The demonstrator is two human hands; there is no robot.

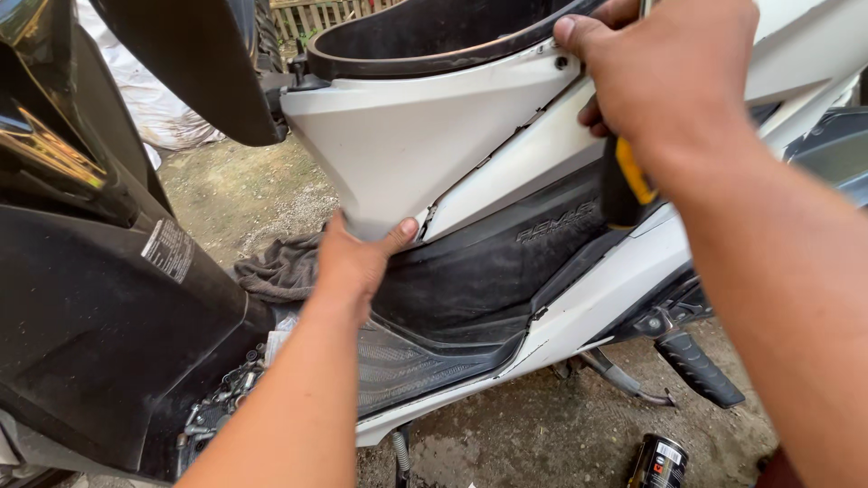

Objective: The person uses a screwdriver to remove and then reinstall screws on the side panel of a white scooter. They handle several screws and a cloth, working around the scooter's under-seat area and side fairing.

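Both hands on the scooter's white side panel

My left hand pinches its lower tip — my right hand grips its top edge, a yellow-handled tool tucked in the palm.

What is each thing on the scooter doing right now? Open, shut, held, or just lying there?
White side panel: gripped at its lower tip, seam gapped.
Left hand: pinching the panel's bottom tip.
Right hand: pressing on the panel's top edge, holding a yellow-and-black tool.
Under-seat storage tub: open.
Footpeg: folded out.
Grey rag: crumpled on the floorboard.
Black can: standing on the ground.
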